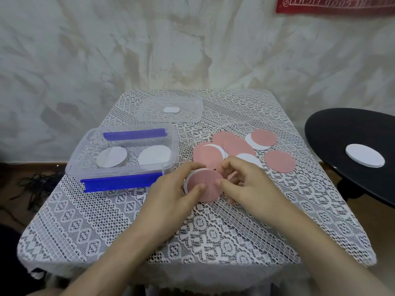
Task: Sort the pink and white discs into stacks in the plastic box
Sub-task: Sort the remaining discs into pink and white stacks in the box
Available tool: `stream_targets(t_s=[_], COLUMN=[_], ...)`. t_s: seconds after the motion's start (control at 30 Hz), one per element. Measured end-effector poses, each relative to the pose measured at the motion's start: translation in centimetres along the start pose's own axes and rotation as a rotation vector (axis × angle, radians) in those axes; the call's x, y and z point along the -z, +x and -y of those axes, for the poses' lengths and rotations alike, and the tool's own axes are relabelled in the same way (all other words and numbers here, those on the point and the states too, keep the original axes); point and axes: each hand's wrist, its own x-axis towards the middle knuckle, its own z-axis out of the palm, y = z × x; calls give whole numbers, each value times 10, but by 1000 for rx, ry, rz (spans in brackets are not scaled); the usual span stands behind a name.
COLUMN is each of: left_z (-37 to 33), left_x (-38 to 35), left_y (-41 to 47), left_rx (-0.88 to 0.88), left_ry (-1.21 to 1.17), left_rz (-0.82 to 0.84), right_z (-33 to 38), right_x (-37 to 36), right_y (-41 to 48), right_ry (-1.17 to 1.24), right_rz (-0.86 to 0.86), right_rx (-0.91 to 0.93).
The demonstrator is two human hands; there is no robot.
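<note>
Right of the box, our hands clamp a small stack of discs; next, we carry it into the box.

A small stack of discs, pink face up with white edges showing at its left, is gripped between the left hand and the right hand, just right of the plastic box. Inside the box, two white stacks are seen side by side, and its blue clips are seen on the near and far sides. A loose pile of pink and white discs is spread on the lace cloth further right of the box, while the clear lid is placed behind the box.
</note>
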Motion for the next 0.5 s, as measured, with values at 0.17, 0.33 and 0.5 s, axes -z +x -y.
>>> stream_targets(t_s=[0.17,0.33,0.5], left_z=[-1,0,0], left_x=[0,1,1], left_y=[-1,-2,-1], left_rx=[-26,-14,-2], left_ry=[38,23,23], left_rz=[17,33,49], right_z=[-3,-3,-3], right_x=[3,3,2], right_y=[0,-1,-2], right_ry=[-137,-203,-238], right_rz=[-19,1,-2], right_rx=[31,23,9])
